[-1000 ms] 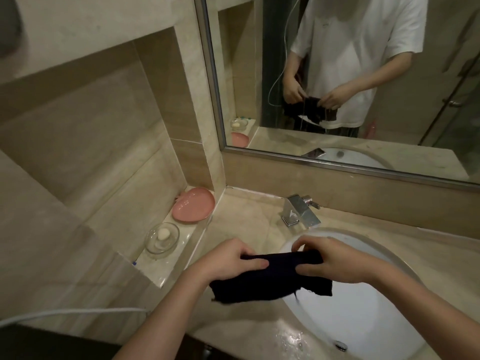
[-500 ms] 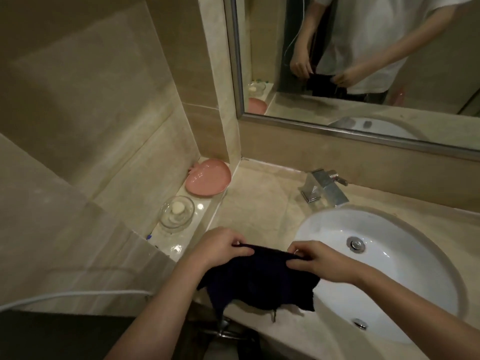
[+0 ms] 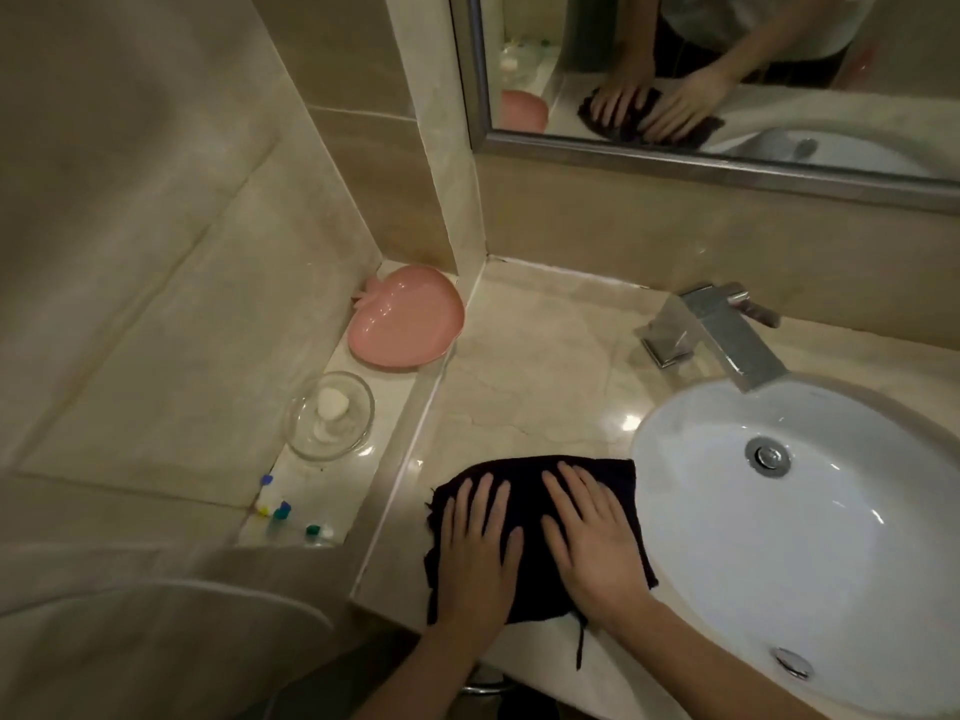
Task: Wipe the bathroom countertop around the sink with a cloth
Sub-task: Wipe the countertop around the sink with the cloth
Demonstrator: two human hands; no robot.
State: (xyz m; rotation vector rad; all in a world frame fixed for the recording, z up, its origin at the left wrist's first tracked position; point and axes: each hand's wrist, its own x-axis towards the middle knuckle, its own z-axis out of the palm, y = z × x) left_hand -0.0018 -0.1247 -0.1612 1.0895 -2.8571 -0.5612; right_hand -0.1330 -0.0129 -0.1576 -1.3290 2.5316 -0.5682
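Note:
A dark cloth lies spread flat on the beige marble countertop, just left of the white oval sink. My left hand presses on the cloth's left half with straight fingers. My right hand presses flat on its right half, close to the sink's rim. A loose thread hangs off the cloth's near edge over the counter front.
A chrome faucet stands behind the sink. On a raised ledge at the left sit a pink apple-shaped dish, a glass bowl with soap and small coloured items. A mirror hangs above.
The cloth was held up between both hands over the counter edge; now it lies flat on the countertop with both palms pressed on it. The view has tilted downward.

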